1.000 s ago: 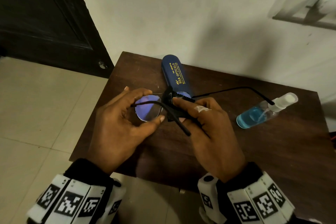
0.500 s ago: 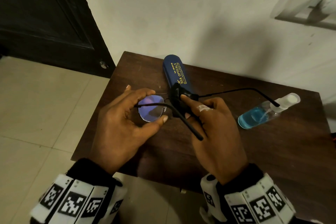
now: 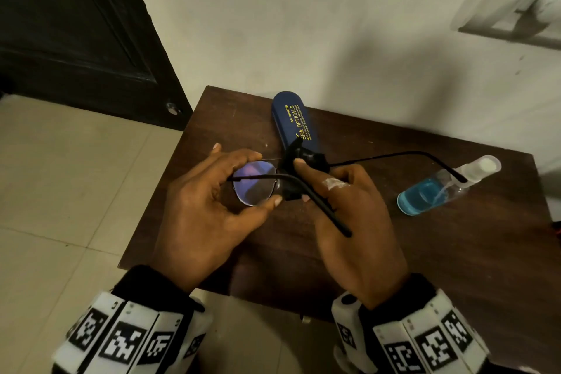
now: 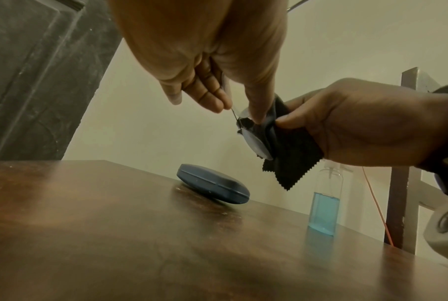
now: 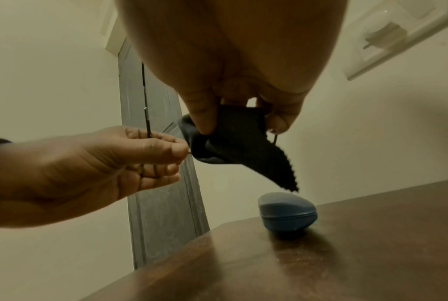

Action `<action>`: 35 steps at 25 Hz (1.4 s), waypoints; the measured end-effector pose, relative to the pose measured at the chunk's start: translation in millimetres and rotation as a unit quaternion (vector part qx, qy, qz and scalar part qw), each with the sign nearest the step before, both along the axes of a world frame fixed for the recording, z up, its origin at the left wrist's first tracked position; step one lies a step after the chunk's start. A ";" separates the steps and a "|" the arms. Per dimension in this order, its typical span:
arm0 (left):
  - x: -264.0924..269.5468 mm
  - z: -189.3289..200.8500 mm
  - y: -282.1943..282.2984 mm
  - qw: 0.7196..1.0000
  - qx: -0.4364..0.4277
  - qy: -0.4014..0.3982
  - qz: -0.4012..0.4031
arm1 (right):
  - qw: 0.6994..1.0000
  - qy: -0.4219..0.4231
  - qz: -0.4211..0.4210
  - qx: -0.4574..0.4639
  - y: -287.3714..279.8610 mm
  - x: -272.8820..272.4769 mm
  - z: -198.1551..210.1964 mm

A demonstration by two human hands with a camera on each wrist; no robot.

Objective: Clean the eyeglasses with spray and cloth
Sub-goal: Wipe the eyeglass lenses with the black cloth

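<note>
Thin black-framed eyeglasses (image 3: 255, 182) hang above the brown table (image 3: 455, 252), temples spread open. My left hand (image 3: 212, 206) pinches the rim of the bare, bluish lens between thumb and fingers (image 4: 212, 97). My right hand (image 3: 349, 206) pinches a black cleaning cloth (image 3: 299, 170) folded over the other lens; in the left wrist view the cloth (image 4: 292, 163) wraps that lens, and its zigzag edge (image 5: 282, 169) hangs down. A clear spray bottle (image 3: 434, 191) of blue liquid stands on the table to the right, apart from both hands.
A dark blue glasses case (image 3: 293, 121) lies shut at the table's back edge, just beyond the hands. The table stands against a pale wall. A dark door (image 3: 76, 33) is at the left over a tiled floor (image 3: 60, 191).
The right thumb and fingers have shifted the cloth slightly over the covered lens. The left hand keeps its pinch on the other lens. Bottle and case have not moved.
</note>
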State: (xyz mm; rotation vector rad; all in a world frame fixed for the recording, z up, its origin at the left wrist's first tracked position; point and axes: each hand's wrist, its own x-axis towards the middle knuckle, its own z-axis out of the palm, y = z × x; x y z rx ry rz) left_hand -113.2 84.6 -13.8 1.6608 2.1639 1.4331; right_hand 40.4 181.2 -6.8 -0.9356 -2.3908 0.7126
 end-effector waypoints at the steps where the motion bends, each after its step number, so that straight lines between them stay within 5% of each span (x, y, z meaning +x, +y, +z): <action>1: 0.6 0.0 0.3 1.000 0.001 -0.005 0.002 | 1.000 0.017 0.011 -0.007 -1.3 -0.1 1.1; 6: 1.0 1.4 0.0 1.000 -0.003 -0.023 -0.001 | 0.999 -0.034 -0.014 -0.001 10.3 4.3 -4.3; 11: 1.3 1.6 0.4 1.000 -0.002 -0.014 -0.005 | 0.998 0.050 0.022 -0.025 2.0 2.2 3.2; 16: 1.1 1.1 0.3 1.000 -0.001 -0.021 -0.007 | 0.999 -0.046 -0.016 -0.001 6.6 4.1 1.9; 20: -5.7 0.7 -4.6 0.993 -0.025 -0.111 0.037 | 0.999 -0.042 -0.003 0.009 -3.1 0.1 8.1; 24: 4.9 4.1 0.8 1.000 -0.010 -0.029 0.004 | 0.997 -0.072 -0.028 0.008 1.6 2.2 7.4; 31: -4.1 -0.5 -2.1 0.996 -0.039 -0.049 0.063 | 0.997 -0.069 -0.024 0.030 -1.7 0.4 8.6; 35: 7.8 3.6 0.7 1.000 0.011 -0.019 0.003 | 0.996 -0.080 -0.042 0.001 4.0 2.7 5.7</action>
